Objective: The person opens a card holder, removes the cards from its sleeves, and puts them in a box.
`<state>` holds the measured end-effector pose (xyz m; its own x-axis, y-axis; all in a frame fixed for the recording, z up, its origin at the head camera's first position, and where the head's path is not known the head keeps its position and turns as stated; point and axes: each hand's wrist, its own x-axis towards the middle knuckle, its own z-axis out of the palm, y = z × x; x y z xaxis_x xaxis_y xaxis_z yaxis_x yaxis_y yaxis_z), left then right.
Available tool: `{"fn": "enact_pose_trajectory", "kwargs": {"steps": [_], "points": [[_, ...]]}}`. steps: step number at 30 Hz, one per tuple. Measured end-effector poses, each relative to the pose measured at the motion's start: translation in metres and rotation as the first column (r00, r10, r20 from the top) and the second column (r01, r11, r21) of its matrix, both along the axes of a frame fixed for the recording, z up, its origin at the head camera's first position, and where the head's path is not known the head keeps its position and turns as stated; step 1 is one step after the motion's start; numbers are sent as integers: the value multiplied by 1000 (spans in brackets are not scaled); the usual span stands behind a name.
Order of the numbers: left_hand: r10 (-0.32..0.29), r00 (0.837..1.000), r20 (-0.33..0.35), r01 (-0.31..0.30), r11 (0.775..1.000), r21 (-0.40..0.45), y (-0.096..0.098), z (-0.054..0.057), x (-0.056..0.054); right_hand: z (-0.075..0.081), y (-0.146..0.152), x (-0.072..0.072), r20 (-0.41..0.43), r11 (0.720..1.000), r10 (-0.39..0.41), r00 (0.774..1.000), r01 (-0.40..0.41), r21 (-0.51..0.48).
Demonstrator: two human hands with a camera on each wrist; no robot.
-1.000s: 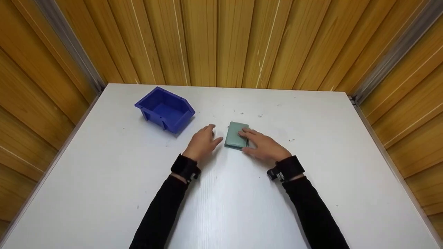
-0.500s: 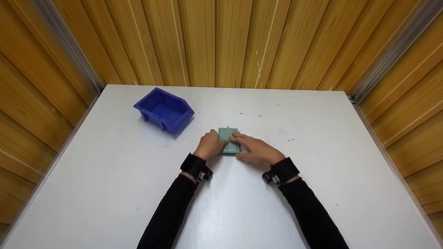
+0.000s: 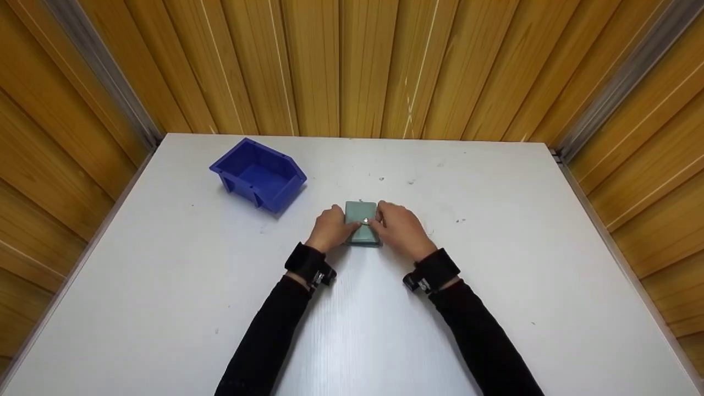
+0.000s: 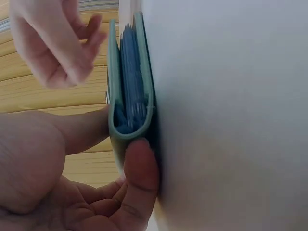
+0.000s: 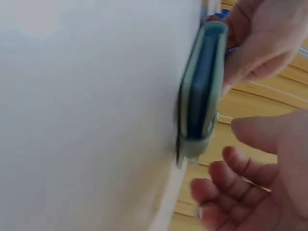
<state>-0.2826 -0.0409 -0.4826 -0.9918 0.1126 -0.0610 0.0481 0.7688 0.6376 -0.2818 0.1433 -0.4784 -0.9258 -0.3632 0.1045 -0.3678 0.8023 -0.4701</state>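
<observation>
A mint-green card holder [image 3: 361, 234] lies on the white table, with a small silver snap [image 3: 366, 220] showing on its cover. In the left wrist view, the card holder [image 4: 115, 82] stands edge-on, blue sleeves stacked between its covers. My left hand [image 3: 329, 228] grips its spine side, thumb on the cover and fingers against the spine. My right hand [image 3: 404, 228] is at the opposite edge, thumb close to the snap in the head view. Seen from the right wrist, the right hand [image 5: 255, 168] has loosely bent fingers, apart from the holder and holding nothing.
A blue plastic bin [image 3: 258, 176] stands at the back left of the table [image 3: 495, 231]. Wood-patterned panels [image 3: 363, 66] rise behind the table and along both sides. Both wrists carry black camera straps [image 3: 437, 268].
The card holder has shifted left and a little nearer. My left hand has moved in and taken hold of its spine side. My right hand has left the cover, and the snap now shows.
</observation>
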Motion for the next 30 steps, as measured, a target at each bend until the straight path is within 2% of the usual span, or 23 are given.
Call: {"fn": "enact_pose_trajectory", "kwargs": {"steps": [4, 11, 18, 24, 30], "points": [[-7, 1000, 0, 7, 1000, 7, -1, -1, 0, -4, -12, 0, 51, 996, -46, 998, 41, 81], [-6, 1000, 6, 5, 999, 35, -3, -2, 0, -7, -22, 2, -27, 981, -37, 999, 41, 188], [-11, 1000, 15, 10, 998, 55, -5, -3, -1, -6, -23, -2, -21, 985, -43, 999, 46, 167], [-11, 999, 36, 8, 996, 85, -6, -3, -3, -3, -25, -4, -75, 986, -34, 997, 46, 161], [-20, 999, 43, 15, 993, 115, -8, -2, -5, 0, -26, -8, -70, 985, -55, 996, 66, 156]]}}
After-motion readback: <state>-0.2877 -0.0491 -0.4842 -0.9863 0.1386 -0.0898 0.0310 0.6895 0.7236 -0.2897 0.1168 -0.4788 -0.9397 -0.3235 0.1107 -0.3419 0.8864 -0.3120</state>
